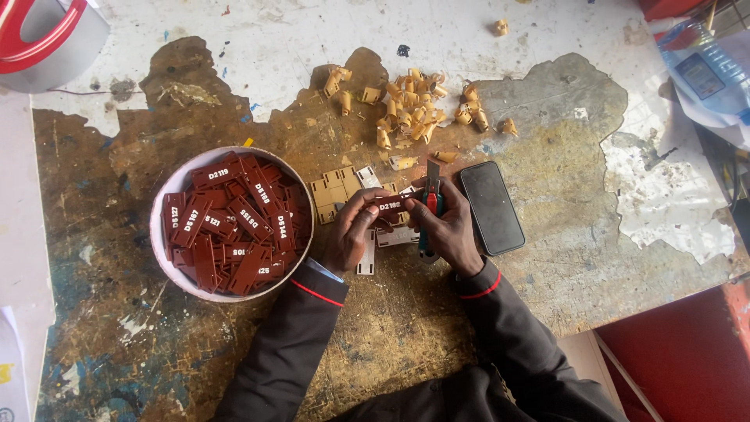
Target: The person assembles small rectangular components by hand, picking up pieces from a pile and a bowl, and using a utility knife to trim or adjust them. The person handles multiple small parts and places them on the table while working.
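Note:
My left hand [353, 230] pinches a small dark red rectangular tag [390, 206] with white lettering, held just above the worn table. My right hand [447, 225] grips a utility knife [430, 199] with a red and teal handle, its blade pointing away from me, right beside the tag. Under and around my hands lie tan and pale tag pieces [337, 190]. A round white bowl [170, 191] to the left of my left hand is full of several more dark red tags.
A black phone [491, 207] lies face up just right of my right hand. Curled tan shavings [410, 109] are scattered beyond the hands. A grey and red object [43, 39] sits at the far left corner, a plastic bottle [703, 70] at the far right.

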